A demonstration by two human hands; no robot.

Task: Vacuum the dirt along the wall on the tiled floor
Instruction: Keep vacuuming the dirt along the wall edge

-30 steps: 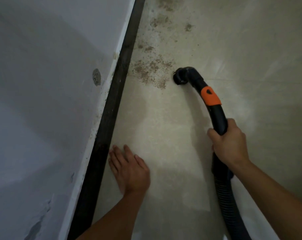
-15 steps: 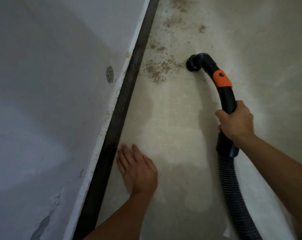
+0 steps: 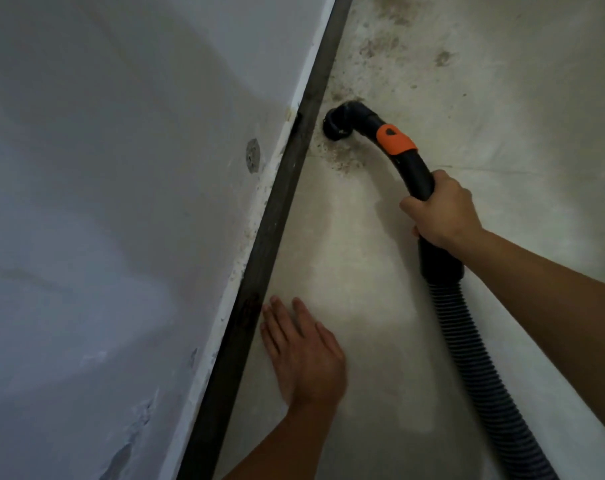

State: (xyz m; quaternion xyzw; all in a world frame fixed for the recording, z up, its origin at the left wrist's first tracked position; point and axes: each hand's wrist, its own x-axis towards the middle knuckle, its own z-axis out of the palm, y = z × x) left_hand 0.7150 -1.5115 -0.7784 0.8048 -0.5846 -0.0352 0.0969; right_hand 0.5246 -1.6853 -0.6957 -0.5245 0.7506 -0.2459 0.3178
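Note:
My right hand (image 3: 441, 211) grips the black handle of a vacuum hose with an orange band (image 3: 395, 139). Its curved nozzle (image 3: 339, 123) sits mouth-down on the pale tiled floor, right beside the dark skirting strip (image 3: 277, 209). Brown dirt (image 3: 342, 160) lies just below the nozzle, and more dirt patches (image 3: 380, 46) spread further along the wall. The ribbed hose (image 3: 467, 348) trails back toward the lower right. My left hand (image 3: 303, 351) rests flat on the floor next to the skirting, fingers straight.
A white wall (image 3: 121, 202) fills the left half, with a small round grey patch (image 3: 253, 155) and chipped paint low down. The floor (image 3: 519, 98) runs open to the right, with a faint tile joint.
The nozzle has moved left across the dirt patch and now sits against the skirting. Much of that patch is gone. My left hand stays planted on the floor.

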